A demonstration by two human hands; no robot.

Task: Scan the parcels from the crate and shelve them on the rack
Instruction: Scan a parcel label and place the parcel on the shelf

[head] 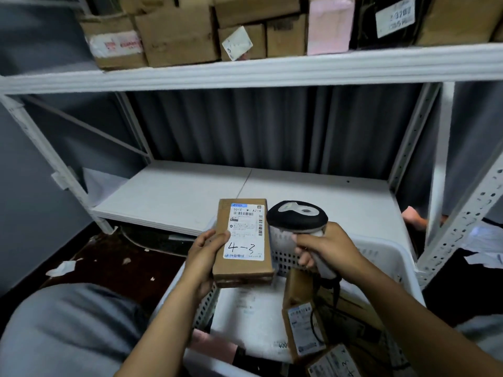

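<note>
Rack (272, 69) behind crate (381, 248): upper shelf packed with boxes (177, 31).
Crate: more parcels (304, 330) inside, labels showing.
Parcel (245, 240) marked "4-3": held above crate's far-left rim, label up.
Scanner (296, 214): above crate's far rim, just right of parcel.
Left hand (204, 254): fingers curled under parcel, thumb pressed on label.
Right hand (326, 248): fingers wrapped round scanner grip.
Judged mid-task: scan under way. Shelving of this parcel and handling of crate's remainder still to do.
</note>
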